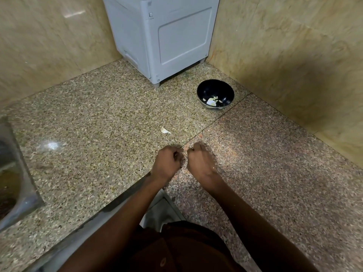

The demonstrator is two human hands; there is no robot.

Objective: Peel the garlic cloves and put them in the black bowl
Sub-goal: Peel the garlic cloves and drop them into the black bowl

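Down near the front edge of the speckled stone worktop (pixel 98 118), both hands sit knuckles-up and close together, the left hand (pixel 167 163) and right hand (pixel 201 162) with fingers curled (whether anything is pinched between them cannot be told). One unpeeled garlic clove (pixel 165 130) lies just beyond them. Well apart, the black bowl (pixel 204 91) holds pale garlic pieces (pixel 212 101), near a white appliance (pixel 167 36) showing no readable writing.
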